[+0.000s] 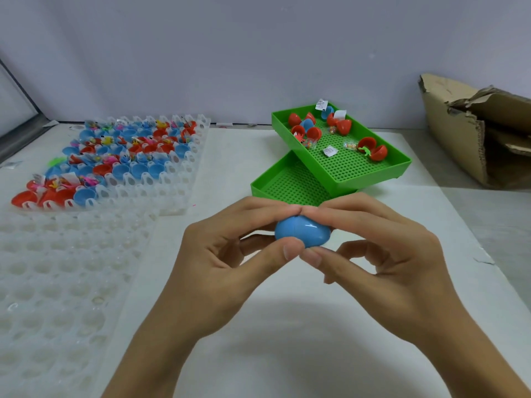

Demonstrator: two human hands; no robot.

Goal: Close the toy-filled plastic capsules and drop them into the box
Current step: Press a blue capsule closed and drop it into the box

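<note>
Blue capsule [301, 232] held above worktop [287, 326], pinched from both ends: left hand [230, 262] and right hand [382, 254], thumbs below, fingers above; halves look joined, seam visible; long axis roughly 9-to-3; cardboard box [471, 133] at 2 o'clock, well apart; right hand nearer, likely does drop.

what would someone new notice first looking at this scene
First, the smooth blue egg-shaped plastic capsule at centre, pinched between the left hand and the right hand above the white table. Next, the clear plastic grid tray at far left, crowded with red and blue open capsule halves. Then the two stacked bright green perforated trays behind the hands, and a torn brown cardboard box at far right.
</note>
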